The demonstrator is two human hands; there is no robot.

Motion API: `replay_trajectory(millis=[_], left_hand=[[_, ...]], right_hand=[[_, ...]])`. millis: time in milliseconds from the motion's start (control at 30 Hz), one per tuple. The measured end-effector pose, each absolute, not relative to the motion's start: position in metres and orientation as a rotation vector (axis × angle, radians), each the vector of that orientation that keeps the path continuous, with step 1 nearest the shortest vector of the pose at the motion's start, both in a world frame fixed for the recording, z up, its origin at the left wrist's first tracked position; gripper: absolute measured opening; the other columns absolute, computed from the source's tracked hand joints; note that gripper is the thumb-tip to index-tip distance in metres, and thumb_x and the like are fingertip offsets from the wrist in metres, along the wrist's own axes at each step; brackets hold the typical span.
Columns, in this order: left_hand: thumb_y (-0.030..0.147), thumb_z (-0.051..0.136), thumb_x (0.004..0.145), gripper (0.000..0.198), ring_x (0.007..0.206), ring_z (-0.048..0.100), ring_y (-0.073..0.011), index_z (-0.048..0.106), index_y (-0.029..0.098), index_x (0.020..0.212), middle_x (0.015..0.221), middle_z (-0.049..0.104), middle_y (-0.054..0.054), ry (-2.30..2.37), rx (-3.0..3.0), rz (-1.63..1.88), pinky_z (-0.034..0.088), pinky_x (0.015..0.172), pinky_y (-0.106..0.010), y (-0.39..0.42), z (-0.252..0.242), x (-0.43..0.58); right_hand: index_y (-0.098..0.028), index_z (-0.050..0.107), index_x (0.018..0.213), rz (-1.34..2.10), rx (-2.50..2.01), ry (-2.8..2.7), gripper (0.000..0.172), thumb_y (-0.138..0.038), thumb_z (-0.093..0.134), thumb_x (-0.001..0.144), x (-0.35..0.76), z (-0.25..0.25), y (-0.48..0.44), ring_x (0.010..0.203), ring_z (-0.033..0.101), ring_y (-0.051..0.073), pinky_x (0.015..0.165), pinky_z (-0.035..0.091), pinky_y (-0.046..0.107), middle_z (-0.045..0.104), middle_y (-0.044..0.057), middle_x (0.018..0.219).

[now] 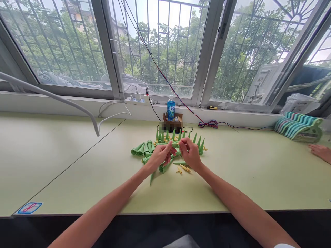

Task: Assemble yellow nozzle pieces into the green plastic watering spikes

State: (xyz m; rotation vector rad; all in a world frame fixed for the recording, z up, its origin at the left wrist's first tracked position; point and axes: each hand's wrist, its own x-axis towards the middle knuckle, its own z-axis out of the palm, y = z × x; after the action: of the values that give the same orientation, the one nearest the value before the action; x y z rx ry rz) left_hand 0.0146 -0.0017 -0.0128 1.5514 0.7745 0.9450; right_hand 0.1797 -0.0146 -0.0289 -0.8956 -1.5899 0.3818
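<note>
My left hand (160,155) and my right hand (190,153) meet over the pale green table (77,165), fingers pinched together on a small green cone piece (175,144) held between them. A long green spike (167,166) slants down from under my left hand. Beneath and behind the hands lies a pile of green cones: several lying flat (141,148) at the left, several standing upright (199,141) behind. Small yellow parts (184,168) lie just below my right hand.
A small brown box (172,124) with a blue-labelled bottle (171,108) stands by the window sill. Red and black wires (212,123) run along the back. A stack of teal and green items (297,125) sits far right, near another person's hand (320,151). A white cable (64,101) arcs at left.
</note>
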Motion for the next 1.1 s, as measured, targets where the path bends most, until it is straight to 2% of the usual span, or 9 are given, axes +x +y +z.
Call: replay_trajectory(millis=[167, 267, 500, 667, 867, 1100], left_hand=[[0.059, 0.05, 0.086, 0.047, 0.036, 0.044, -0.0077, 0.058, 0.015, 0.074, 0.049, 0.054, 0.001, 0.751, 1.592, 0.908, 0.034, 0.035, -0.019, -0.003, -0.008, 0.012], [0.056, 0.053, 0.086, 0.041, 0.037, 0.045, -0.0082, 0.056, 0.016, 0.075, 0.046, 0.051, 0.003, 0.751, 1.641, 0.924, 0.035, 0.037, -0.019, -0.004, -0.008, 0.011], [0.04, 0.07, 0.076, 0.028, 0.042, 0.046, -0.0058, 0.057, 0.018, 0.089, 0.065, 0.058, 0.003, 0.821, 1.794, 1.093, 0.036, 0.037, -0.017, -0.004, -0.013, 0.012], [0.038, 0.071, 0.074, 0.032, 0.045, 0.045, -0.005, 0.058, 0.018, 0.095, 0.079, 0.061, 0.0, 0.841, 1.769, 1.186, 0.036, 0.038, -0.017, -0.002, -0.014, 0.012], [0.039, 0.071, 0.074, 0.033, 0.048, 0.044, -0.0056, 0.062, 0.018, 0.098, 0.077, 0.06, -0.001, 0.874, 1.826, 1.275, 0.037, 0.04, -0.017, 0.0, -0.017, 0.012], [0.039, 0.068, 0.078, 0.031, 0.053, 0.048, -0.0065, 0.064, 0.018, 0.1, 0.086, 0.059, -0.003, 0.861, 1.929, 1.337, 0.043, 0.045, -0.019, 0.003, -0.02, 0.011]], right_hand=[[-0.02, 0.05, 0.085, 0.41, -0.901, -1.579, 0.02, -0.037, 0.046, 0.095, 0.18, -0.029, -0.014, 0.047, 0.044, 0.009, 0.047, 0.037, 0.022, 0.049, -0.004, 0.06], [-0.021, 0.049, 0.085, 0.431, -0.908, -1.569, 0.02, -0.038, 0.045, 0.095, 0.18, -0.03, -0.013, 0.046, 0.043, 0.01, 0.046, 0.037, 0.022, 0.048, -0.004, 0.058], [-0.02, 0.049, 0.082, 0.426, -0.922, -1.593, 0.023, -0.039, 0.045, 0.094, 0.179, -0.031, -0.011, 0.048, 0.044, 0.01, 0.046, 0.035, 0.021, 0.048, -0.004, 0.059], [-0.02, 0.049, 0.082, 0.443, -0.918, -1.606, 0.024, -0.04, 0.045, 0.094, 0.178, -0.031, -0.012, 0.047, 0.044, 0.01, 0.046, 0.035, 0.021, 0.048, -0.004, 0.058], [-0.02, 0.048, 0.08, 0.455, -0.933, -1.606, 0.028, -0.044, 0.043, 0.095, 0.177, -0.03, -0.011, 0.045, 0.043, 0.01, 0.046, 0.035, 0.022, 0.047, -0.004, 0.055], [-0.02, 0.048, 0.078, 0.453, -0.931, -1.611, 0.029, -0.043, 0.042, 0.095, 0.176, -0.03, -0.011, 0.045, 0.042, 0.01, 0.047, 0.034, 0.023, 0.046, -0.005, 0.054]])
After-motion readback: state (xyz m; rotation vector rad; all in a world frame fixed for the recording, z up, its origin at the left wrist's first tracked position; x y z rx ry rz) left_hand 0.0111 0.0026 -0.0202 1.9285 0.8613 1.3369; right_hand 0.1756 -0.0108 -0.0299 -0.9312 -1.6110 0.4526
